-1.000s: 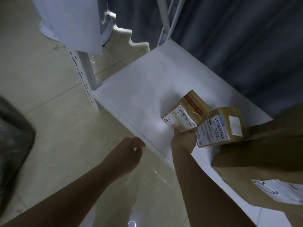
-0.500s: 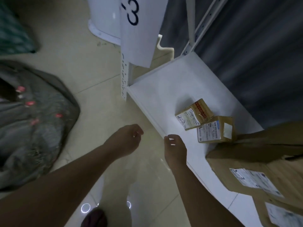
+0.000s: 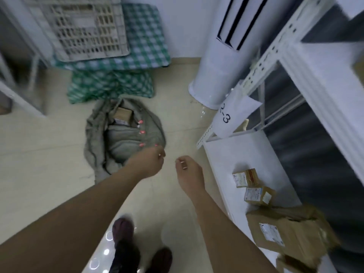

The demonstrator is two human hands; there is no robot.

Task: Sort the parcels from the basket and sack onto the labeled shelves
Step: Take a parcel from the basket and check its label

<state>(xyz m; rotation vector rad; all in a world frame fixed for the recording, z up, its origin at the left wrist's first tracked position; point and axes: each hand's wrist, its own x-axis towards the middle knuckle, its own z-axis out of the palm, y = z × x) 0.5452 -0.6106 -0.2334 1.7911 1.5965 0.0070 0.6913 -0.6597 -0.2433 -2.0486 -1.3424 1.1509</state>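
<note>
Both hands, left hand [image 3: 152,162] and right hand [image 3: 188,170], hang loosely curled and hold nothing. The sack [image 3: 124,134] lies on the floor; reach its open mouth for the box [image 3: 123,114] inside.

Sack [image 3: 126,134]: its folds hide all but the top of one box [image 3: 123,113] inside; further contents cannot be told. Shelf [image 3: 244,160]: labels on the two small boxes [image 3: 245,177] [image 3: 259,196] and the large parcel [image 3: 289,231] are too small and blurred to read, and the carton [image 3: 293,265] at the bottom is cut off by the edge. Basket [image 3: 82,26]: blurred and cut off at the top; both forearms run out of the bottom, and the curled fingers of both hands [image 3: 146,162] [image 3: 189,170] are mostly hidden.
</note>
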